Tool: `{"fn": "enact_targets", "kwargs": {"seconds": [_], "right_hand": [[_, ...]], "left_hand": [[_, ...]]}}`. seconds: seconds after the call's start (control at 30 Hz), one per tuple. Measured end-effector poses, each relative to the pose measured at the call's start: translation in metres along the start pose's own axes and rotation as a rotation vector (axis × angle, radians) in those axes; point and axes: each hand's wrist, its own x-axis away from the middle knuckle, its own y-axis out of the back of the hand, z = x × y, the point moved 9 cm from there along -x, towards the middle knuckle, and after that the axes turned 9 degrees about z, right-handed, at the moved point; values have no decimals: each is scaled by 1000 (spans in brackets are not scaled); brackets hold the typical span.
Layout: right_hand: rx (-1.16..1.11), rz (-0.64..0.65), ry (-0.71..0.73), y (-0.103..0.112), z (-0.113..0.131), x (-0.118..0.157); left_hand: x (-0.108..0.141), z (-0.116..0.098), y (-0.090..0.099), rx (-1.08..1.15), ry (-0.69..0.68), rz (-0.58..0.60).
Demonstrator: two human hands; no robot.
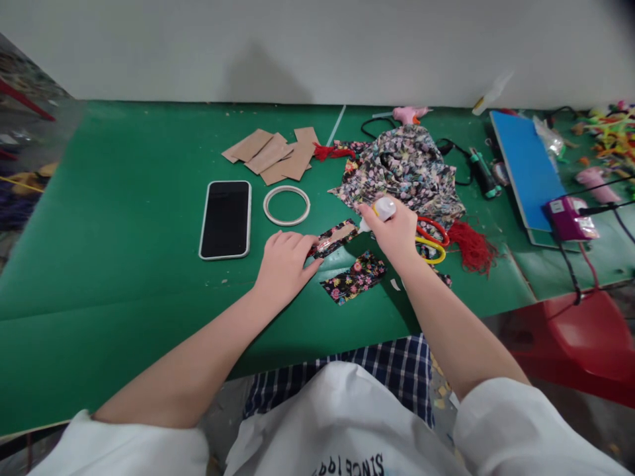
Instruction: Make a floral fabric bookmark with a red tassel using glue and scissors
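My left hand point(288, 264) pinches the left end of a narrow strip of dark floral fabric point(325, 248), which has a tan piece of card point(343, 233) lying on it. In my right hand point(397, 235) is a white glue bottle point(384, 208), tipped so its nozzle is at the strip's right end. A second floral fabric piece point(353, 279) lies flat just below the strip. Scissors with red and yellow handles point(430, 251) rest beside my right wrist, partly hidden by it.
Left of my hands are a phone point(225, 220) and a tape roll point(268, 210). Cardboard pieces point(258, 151), crumpled floral cloth point(404, 168), a pink glue gun point(411, 115) and a blue board point(524, 172) lie farther back. Red tassel threads point(470, 247) are at right.
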Motion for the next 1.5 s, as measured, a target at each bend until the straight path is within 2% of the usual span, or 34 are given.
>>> {"fn": "enact_targets", "kwargs": {"seconds": [0.17,0.3,0.47,0.57,0.67,0.9,1.23,1.33,1.5], "right_hand": [[-83,3,-6,-2,6,2],[-194,-6,-15,-4,21,-1],[-210,68,60,-29,53,-7],[-183,96,96,-46,62,-7],[-169,105,98,-56,62,-4],[-146,102,105,-59,58,0],[-82,39,111,-47,51,-6],[-100,67,75,-51,49,-7],[-140,121,97,-62,57,-1]], "left_hand": [[1,1,-1,4,3,-8],[0,4,-1,62,14,-29],[0,9,-1,145,37,-60],[-1,9,0,160,55,-63],[-1,10,0,162,78,-59],[-3,12,1,202,118,-53],[-3,12,0,177,106,-30],[-4,13,0,184,114,-27],[-4,13,1,194,129,-21]]}}
